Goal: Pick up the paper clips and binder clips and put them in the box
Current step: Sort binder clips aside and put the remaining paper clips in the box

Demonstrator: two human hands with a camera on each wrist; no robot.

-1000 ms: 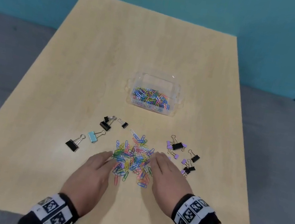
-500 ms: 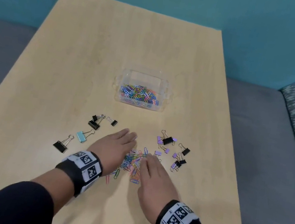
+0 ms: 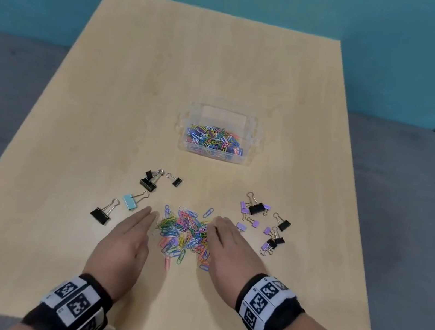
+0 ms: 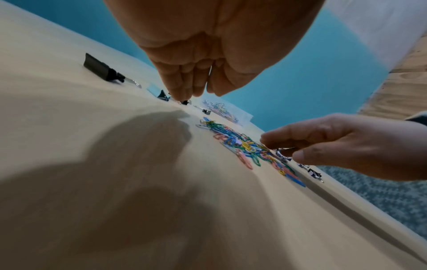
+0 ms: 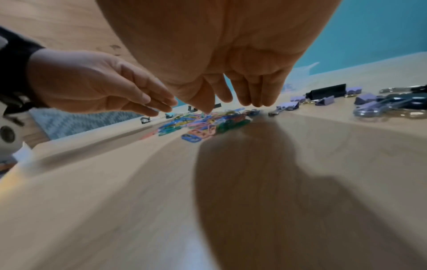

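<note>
Heap of multicoloured wire paper clips (image 3: 186,234) — lay loose on the pale wooden table (image 3: 103,117), nearer the person than the clear plastic box (image 3: 216,141). Left hand (image 3: 125,244) and right hand (image 3: 227,253) flanked the heap, fingers extended, holding nothing.

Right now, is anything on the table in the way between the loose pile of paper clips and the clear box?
Nothing visible. The wooden table is bare between the loose pile of coloured paper clips and the clear plastic box. Black binder clips lie left of that path, purple and black ones right.
</note>
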